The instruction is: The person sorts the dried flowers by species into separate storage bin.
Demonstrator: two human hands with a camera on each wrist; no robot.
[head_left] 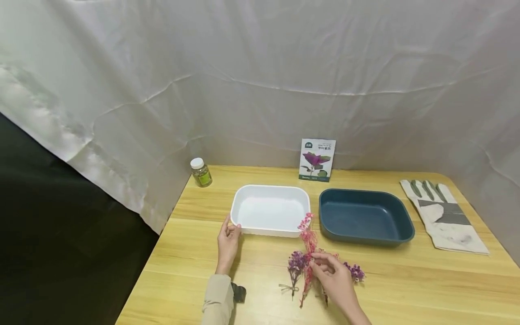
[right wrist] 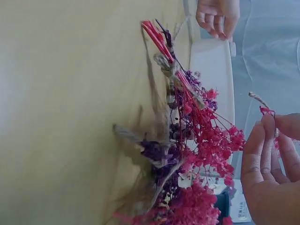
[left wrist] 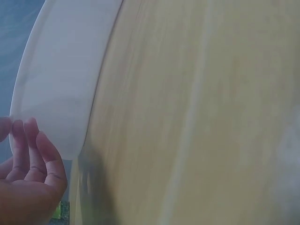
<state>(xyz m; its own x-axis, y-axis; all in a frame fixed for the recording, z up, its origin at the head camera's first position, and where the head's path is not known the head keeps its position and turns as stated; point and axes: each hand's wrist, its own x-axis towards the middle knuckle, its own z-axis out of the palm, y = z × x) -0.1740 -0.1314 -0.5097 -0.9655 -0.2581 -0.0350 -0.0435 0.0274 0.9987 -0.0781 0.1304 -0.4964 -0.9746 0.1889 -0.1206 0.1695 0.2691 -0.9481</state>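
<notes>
A white rectangular tray (head_left: 271,233) stands on the wooden table. My left hand (head_left: 228,243) holds its near-left corner; in the left wrist view the fingertips (left wrist: 31,125) lie against the outer wall and the thumb is at the rim. My right hand (head_left: 336,276) is over a group of dried flowers in front of the tray. Its thumb and fingers pinch a small pink piece with twine, seen in the right wrist view, among pink dried flowers (head_left: 309,241). Purple dried flowers (head_left: 298,262) tied with twine lie just left, and other purple flowers (head_left: 355,271) show beyond the hand.
A dark blue tray (head_left: 365,237) stands right of the white one. White-and-grey gloves (head_left: 451,221) lie at the far right. A seed packet (head_left: 317,160) leans on the back curtain. A jar with a white lid (head_left: 201,172) is at the back left corner.
</notes>
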